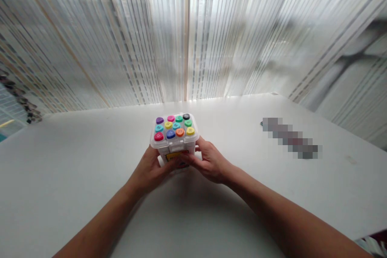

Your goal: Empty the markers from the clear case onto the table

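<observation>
A clear plastic marker case [181, 148] stands upright between my two hands, in the middle of the view. Several markers [171, 134] fill it, their colourful numbered caps facing up in rows. On its near side is a yellow and dark label, partly covered by my thumbs. My left hand [149, 168] wraps round the left side of the case, thumb across the front. From the right, my right hand [211, 162] grips the other side, its thumb also on the front. The fingers behind the case are mostly hidden.
The case is over a white table [75, 161] that reaches back to a striped sheer curtain [169, 40]. A blurred-out long object [288, 137] lies on the table to the right. At the far left hangs a dark beaded or leafy strand [22, 98].
</observation>
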Action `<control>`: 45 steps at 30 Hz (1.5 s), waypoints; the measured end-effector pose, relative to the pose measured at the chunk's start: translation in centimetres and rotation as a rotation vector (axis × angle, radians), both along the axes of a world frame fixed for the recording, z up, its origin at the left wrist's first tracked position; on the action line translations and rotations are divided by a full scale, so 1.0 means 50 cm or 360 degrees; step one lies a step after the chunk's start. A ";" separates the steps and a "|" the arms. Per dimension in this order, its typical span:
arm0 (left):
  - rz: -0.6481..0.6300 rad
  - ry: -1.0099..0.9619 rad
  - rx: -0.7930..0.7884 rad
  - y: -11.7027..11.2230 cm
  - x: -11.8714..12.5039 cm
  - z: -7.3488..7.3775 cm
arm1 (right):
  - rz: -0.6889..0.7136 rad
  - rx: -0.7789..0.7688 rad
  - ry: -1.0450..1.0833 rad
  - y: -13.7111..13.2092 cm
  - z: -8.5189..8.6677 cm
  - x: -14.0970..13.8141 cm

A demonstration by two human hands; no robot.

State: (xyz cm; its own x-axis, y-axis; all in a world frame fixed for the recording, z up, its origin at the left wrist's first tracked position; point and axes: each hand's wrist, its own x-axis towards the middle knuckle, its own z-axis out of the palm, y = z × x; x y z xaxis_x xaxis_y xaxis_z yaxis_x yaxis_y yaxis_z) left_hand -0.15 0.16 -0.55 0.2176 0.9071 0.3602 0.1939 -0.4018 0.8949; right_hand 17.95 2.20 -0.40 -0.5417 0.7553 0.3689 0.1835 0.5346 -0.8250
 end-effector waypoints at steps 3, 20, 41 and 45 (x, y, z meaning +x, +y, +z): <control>-0.0009 0.0020 0.0017 0.000 0.000 0.001 | 0.0002 -0.0001 0.0007 0.000 0.000 0.000; -0.0034 -0.0025 0.0032 0.000 0.000 0.000 | 0.0002 0.0025 0.0003 0.001 0.000 0.000; -0.0031 0.0028 -0.0007 -0.001 0.001 0.005 | 0.0005 0.0015 -0.0008 0.000 0.000 0.001; -0.0089 0.0017 -0.0004 -0.001 0.000 0.006 | 0.0003 0.0022 -0.0007 -0.001 0.000 0.001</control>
